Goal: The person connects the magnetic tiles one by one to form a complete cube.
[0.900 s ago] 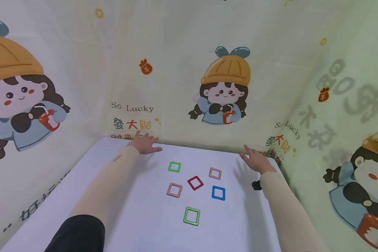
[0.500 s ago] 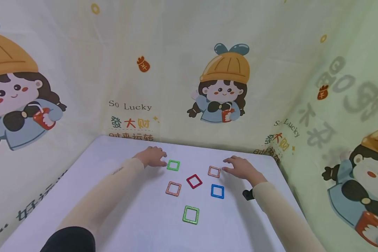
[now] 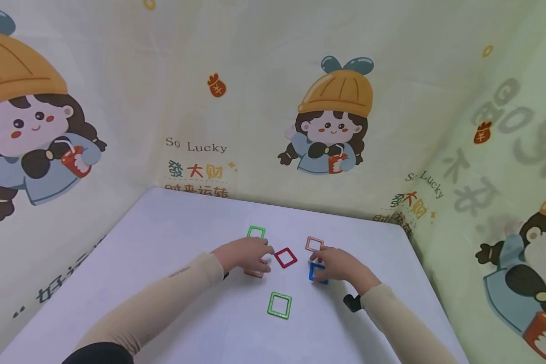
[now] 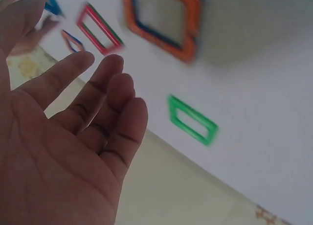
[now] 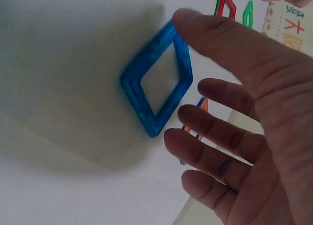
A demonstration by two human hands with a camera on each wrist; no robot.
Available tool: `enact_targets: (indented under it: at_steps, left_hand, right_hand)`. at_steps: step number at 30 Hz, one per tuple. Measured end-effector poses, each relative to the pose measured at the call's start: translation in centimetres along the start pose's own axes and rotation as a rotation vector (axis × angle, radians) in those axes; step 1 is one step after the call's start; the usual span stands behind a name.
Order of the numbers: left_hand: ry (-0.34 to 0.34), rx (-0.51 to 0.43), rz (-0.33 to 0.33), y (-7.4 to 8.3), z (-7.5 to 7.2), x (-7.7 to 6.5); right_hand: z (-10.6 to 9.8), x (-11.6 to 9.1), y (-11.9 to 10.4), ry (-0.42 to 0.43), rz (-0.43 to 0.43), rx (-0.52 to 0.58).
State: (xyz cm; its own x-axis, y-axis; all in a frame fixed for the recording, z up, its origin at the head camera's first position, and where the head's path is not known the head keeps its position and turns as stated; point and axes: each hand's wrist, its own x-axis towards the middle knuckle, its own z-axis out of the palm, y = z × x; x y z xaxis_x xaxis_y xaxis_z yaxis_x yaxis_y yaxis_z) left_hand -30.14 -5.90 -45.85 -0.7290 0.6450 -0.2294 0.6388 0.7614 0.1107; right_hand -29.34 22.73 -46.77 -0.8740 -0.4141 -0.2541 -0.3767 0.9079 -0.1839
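Note:
My left hand (image 3: 245, 253), fingers relaxed and apart, hovers over an orange square frame (image 4: 191, 22), partly covering it in the head view. In the left wrist view its palm and fingers hold nothing. My right hand (image 3: 343, 264) reaches over a blue square frame (image 5: 139, 104), its thumb tip right at one corner and its fingers spread loosely. Between the hands lies a red square frame (image 3: 290, 264), turned like a diamond. A second orange frame (image 3: 307, 242) lies just beyond the right hand. Past the left hand is a green frame (image 3: 257, 227), partly hidden.
Another green square frame (image 3: 278, 317) lies nearest on the white table (image 3: 200, 313). Hanging cloth (image 3: 259, 126) with printed cartoon figures and lettering encloses the table at the back and both sides. A black piece (image 3: 352, 303) shows at my right wrist.
Both hands have come in from the far side of the table, moving inward and nearer. The left is now over the near orange frame, the right over the blue one. The frames have stayed put.

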Motion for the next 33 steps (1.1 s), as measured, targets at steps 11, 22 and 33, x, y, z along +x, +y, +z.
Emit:
enact_targets:
  at_steps: [11,22,33]
  left_hand:
    - [-0.037,-0.137,0.095,5.1,2.7,-1.2]
    - [-0.033,-0.175,0.099,6.0,4.1,-1.9]
    - [0.015,-0.199,0.078,5.5,4.6,-1.3]
  right_hand:
    - [0.7,0.0,0.3,0.001,0.029,0.029]
    - [0.8,-0.7,0.7,0.067,0.056,0.133]
    - [1.5,-1.8,0.9,0.070,0.006,0.320]
